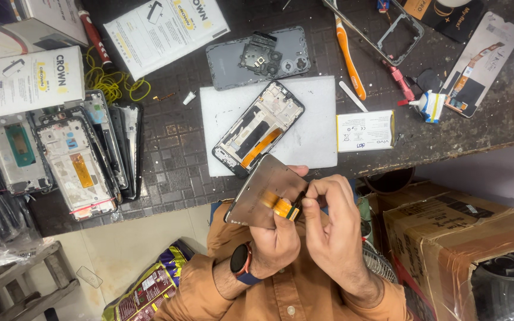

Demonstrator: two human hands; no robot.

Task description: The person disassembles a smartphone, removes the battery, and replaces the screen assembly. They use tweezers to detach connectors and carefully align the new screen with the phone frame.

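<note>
Head view: the left hand (275, 238) grips the phone screen (263, 189) from below, above the table (174, 160) edge. The right hand (334, 220) fingers (312, 202) pinch its orange ribbon cable (283, 207). A phone frame (258, 128) lies just behind.

From up here I cannot see my right hand (334, 229) fingertips where they pinch the orange flex cable (284, 208); the connector end is too small to read. My left hand (275, 238) covers the lower edge of the display panel (263, 190). Far right of both hands, the cardboard box (447, 238) runs off the frame, and its dark contents blur out.
</note>
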